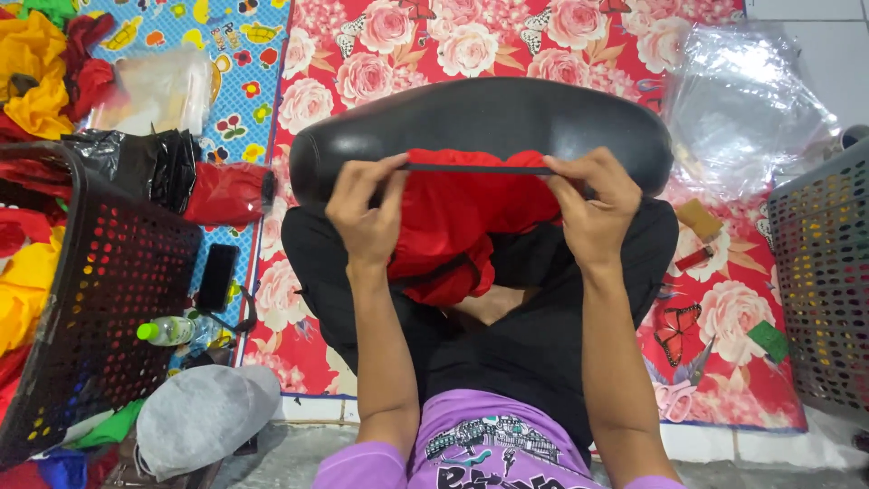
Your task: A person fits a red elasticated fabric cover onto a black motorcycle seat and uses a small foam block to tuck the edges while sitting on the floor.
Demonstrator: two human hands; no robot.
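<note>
Pinching a black elastic band [477, 168] taut between them, the left hand [367, 213] and right hand [593, 206] are set apart, each clamped on one end, which keeps the edge of the red garment [448, 226] stretched straight. That garment hangs into the lap, in front of a black cushion [480, 122] resting across the knees, apparently as a work surface. A rose-patterned mat [380, 54] covers the floor. Within reach sit a black perforated basket [100, 299] holding coloured cloth at left, a grey basket [824, 272] at right, and clear plastic bags [738, 104] beyond.
</note>
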